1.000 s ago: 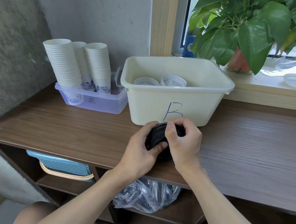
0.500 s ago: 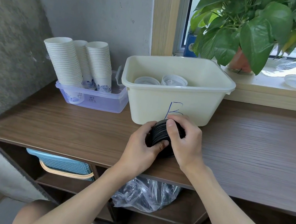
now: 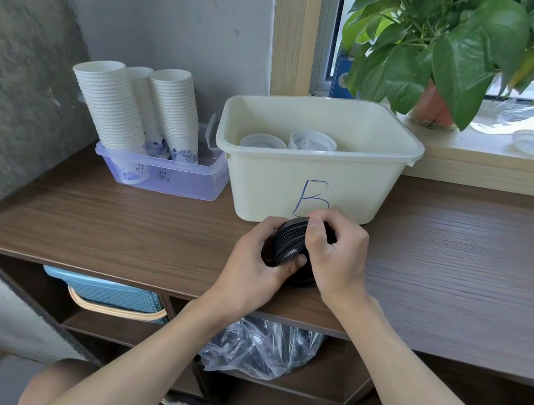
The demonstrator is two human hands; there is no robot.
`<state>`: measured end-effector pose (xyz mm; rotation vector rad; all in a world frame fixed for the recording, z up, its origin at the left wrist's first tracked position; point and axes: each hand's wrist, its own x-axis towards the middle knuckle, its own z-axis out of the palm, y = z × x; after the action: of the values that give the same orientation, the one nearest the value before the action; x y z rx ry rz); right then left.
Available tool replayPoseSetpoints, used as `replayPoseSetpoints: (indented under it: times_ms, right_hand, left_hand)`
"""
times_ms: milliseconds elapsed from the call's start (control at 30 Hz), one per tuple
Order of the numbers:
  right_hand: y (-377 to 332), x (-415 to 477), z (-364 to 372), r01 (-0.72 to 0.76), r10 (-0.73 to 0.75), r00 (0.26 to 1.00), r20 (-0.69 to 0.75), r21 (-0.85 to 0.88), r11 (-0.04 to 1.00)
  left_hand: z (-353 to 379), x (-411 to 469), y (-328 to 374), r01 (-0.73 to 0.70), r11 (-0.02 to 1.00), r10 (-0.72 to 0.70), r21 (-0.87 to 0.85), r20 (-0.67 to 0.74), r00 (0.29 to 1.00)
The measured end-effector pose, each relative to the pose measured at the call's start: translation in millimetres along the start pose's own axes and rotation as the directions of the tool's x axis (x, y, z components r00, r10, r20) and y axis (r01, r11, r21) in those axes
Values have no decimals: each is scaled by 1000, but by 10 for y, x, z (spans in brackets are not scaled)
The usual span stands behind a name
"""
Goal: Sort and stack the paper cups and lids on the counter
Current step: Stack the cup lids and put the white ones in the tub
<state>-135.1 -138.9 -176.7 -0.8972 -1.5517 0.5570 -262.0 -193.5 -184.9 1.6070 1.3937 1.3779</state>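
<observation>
Both hands hold a stack of black lids [image 3: 288, 245]. The stack lies on its side, low over the counter [image 3: 116, 225]; I cannot tell if it touches the wood.

The left hand [image 3: 254, 264] wraps round the left end of the stack. Its thumb lies across the front of the lids. The right hand [image 3: 337, 258] wraps round the right end. Its thumb rests on top of the lids and its fingers curl over the far side. The two hands are very close, with the lids between them.

Just past the hands stands a cream bin [image 3: 261, 187]. It has a blue letter B on its front wall, right behind the right thumb. Inside the bin are two stacks of white lids [image 3: 313, 140].

Further off, to the left of the left hand, is a clear tray [image 3: 185, 183]. It touches the bin's left side. Three tall stacks of white cups [image 3: 110, 102] stand in it, lean to the left and rest against each other. Some cups have blue flowers on them.

Far past the right hand, a green plant [image 3: 454, 50] sits on the window sill. More to the right on the sill lies a clear lid [image 3: 532, 143].

Below the hands, under the counter, a plastic bag [image 3: 261, 347] sits on a shelf. A blue basket [image 3: 106, 292] is below and to the left of the left hand.
</observation>
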Motion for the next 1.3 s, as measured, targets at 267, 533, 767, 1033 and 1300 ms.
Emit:
replayPoseSetpoints:
  times_ms: [267,533,767,1033,1300]
  right_hand:
    - [-92,-3,-7,-100,85,986,146,100,990]
    - [-79,6,-10,-150,134,966,220,59,987]
    - [-82,-11,-16,-108,101,985,142,41,993]
    - [-61,-13,-17,-102,90,979,181,55,993]
    - [4,-27,28,-98,92,988,123,47,994]
  left_hand:
    - [-38,27,1,59,998,-62,-32,-69,996]
    - [-58,34,-8,89,987,-100,-137,-73,992]
    - [-63,59,-68,104,975,-118,-196,-62,991]
    - [-47,54,-36,49,991,-53,-121,-27,998]
    - [-53,76,-46,35,997,-36,-74,-12,999]
